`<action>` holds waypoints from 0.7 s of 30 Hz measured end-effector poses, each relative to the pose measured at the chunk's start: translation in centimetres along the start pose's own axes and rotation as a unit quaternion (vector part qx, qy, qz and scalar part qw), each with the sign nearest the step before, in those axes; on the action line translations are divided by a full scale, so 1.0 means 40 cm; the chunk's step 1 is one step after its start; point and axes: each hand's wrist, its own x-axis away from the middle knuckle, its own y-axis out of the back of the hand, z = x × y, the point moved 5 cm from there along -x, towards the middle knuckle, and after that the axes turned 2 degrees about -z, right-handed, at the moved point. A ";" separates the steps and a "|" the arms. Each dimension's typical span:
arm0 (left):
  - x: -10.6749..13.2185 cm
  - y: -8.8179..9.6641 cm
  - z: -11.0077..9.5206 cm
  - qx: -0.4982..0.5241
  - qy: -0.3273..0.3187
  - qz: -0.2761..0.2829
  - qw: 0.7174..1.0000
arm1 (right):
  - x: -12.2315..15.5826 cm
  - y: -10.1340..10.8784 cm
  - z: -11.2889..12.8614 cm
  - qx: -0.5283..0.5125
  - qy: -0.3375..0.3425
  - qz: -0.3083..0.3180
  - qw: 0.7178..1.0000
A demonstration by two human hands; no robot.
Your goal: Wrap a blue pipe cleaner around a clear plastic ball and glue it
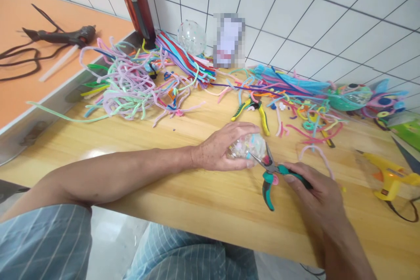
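Observation:
My left hand (221, 146) is wrapped round a clear plastic ball (249, 148) with coloured bits inside, holding it on the wooden table (203, 201). My right hand (315, 192) grips teal-handled pliers (271, 173). The plier jaws point up-left and touch the ball's right side, near a small turquoise piece. Both forearms rest over the table's front half.
Heaps of coloured pipe cleaners (131, 83) cover the back of the table. Yellow-handled pliers (251, 111) lie behind the ball. A yellow glue gun (389, 175) sits at the right, a black glue gun (62, 35) on the orange surface at the left. A second clear ball (191, 36) and red bottle (136, 2) stand by the tiled wall.

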 end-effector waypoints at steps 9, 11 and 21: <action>0.006 0.002 0.004 -0.010 0.006 0.009 1.000 | -0.001 0.002 0.007 0.016 0.005 0.005 1.000; 0.005 0.003 0.001 -0.011 0.001 0.008 1.000 | -0.001 0.002 0.007 0.021 -0.005 0.007 1.000; 0.008 -0.005 0.013 -0.006 0.036 0.020 0.999 | 0.008 0.002 -0.009 0.032 -0.033 0.009 0.999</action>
